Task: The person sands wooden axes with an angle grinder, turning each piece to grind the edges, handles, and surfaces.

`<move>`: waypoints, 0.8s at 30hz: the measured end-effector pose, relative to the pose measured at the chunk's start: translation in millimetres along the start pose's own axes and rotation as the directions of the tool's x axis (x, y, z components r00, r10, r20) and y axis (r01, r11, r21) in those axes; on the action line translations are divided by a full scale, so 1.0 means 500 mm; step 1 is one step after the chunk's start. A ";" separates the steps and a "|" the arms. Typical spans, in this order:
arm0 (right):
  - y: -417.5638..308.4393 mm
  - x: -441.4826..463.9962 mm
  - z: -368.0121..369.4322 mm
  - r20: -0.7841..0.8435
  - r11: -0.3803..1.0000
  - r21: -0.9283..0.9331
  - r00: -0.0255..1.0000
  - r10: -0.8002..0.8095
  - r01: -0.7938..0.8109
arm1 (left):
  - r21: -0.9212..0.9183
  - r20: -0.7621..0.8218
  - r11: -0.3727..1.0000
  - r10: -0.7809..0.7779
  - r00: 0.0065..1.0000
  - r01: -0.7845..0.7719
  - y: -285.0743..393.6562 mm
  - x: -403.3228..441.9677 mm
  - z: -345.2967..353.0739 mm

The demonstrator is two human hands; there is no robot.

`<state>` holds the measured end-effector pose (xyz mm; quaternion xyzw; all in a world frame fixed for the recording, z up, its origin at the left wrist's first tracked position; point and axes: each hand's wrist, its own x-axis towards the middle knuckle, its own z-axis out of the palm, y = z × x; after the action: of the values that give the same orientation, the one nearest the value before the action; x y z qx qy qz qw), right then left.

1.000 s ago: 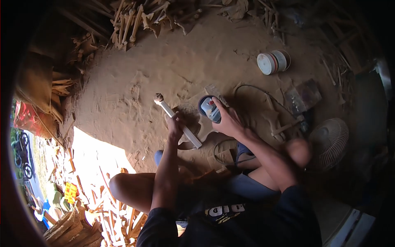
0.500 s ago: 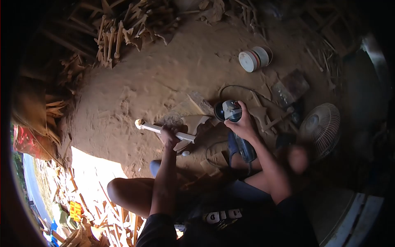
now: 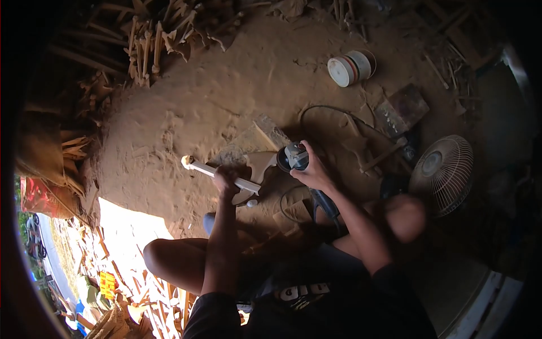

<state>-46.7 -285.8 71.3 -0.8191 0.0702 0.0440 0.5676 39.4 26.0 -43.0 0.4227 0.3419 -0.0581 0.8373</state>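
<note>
My left hand is closed around a long pale wooden furniture leg, which has a rounded knob at its far left end. Curved wooden brackets show beside the leg and seem joined to it. In my right hand is an angle grinder, gripped near its head. The grinder's dark disc is at the right edge of the curved wood; whether they touch I cannot tell. A small white object lies just below the leg.
A dusty board lies beyond the wood. To the right are a fan, a metal box and more wooden parts. A white bucket lies on its side. Carved legs are piled far left; a power cord loops behind.
The grinder and my right hand have moved left, bringing the disc closer to the curved wood. My left hand and the leg have shifted slightly left. The view has tilted a little.
</note>
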 end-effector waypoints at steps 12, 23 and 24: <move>0.013 0.031 0.047 -0.043 0.998 -0.037 0.998 -0.044 0.042 | -0.065 -0.016 0.998 -0.028 0.999 0.027 0.020 -0.057 0.037; 0.028 0.042 0.027 -0.150 0.997 -0.075 0.989 -0.012 0.001 | -0.058 0.006 0.998 0.012 1.000 -0.012 0.016 -0.040 0.023; 0.024 0.037 0.023 -0.158 0.997 -0.082 0.987 -0.012 -0.001 | -0.045 -0.016 0.999 0.007 1.000 -0.007 0.017 -0.045 0.028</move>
<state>-30.4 -280.5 53.3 -0.8429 0.1107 -0.0198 0.5262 33.1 16.8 -17.6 0.4052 0.3482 -0.0441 0.8442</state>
